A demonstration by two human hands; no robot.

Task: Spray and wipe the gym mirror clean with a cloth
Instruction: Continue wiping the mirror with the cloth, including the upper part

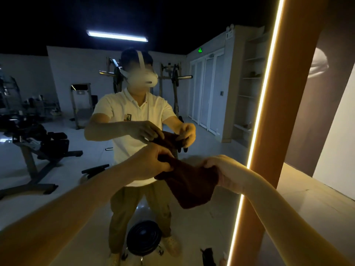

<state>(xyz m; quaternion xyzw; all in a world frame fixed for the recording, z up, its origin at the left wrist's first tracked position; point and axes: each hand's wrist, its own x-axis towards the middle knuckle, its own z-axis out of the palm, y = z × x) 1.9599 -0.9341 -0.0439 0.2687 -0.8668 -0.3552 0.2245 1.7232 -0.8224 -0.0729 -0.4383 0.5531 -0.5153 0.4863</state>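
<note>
The dark brown fabric cloth point(192, 186) was held in mid-air near the large wall mirror point(211, 217), stretched between both hands; the left hand point(153, 164) gripped its left upper edge with curled fingers; the right hand point(219, 169) clutched its right edge; the lower part hung free; a glowing light strip point(269, 89) bordered the mirror's right side; a black round stool point(144, 237) showed low in the reflection.

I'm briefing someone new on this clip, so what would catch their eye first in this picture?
First, the dark brown cloth, held between the left hand and right hand at centre. Behind it, the mirror shows the person's reflection gripping the same cloth in a dim gym. On the right, a bright light strip runs up beside an orange frame.
</note>
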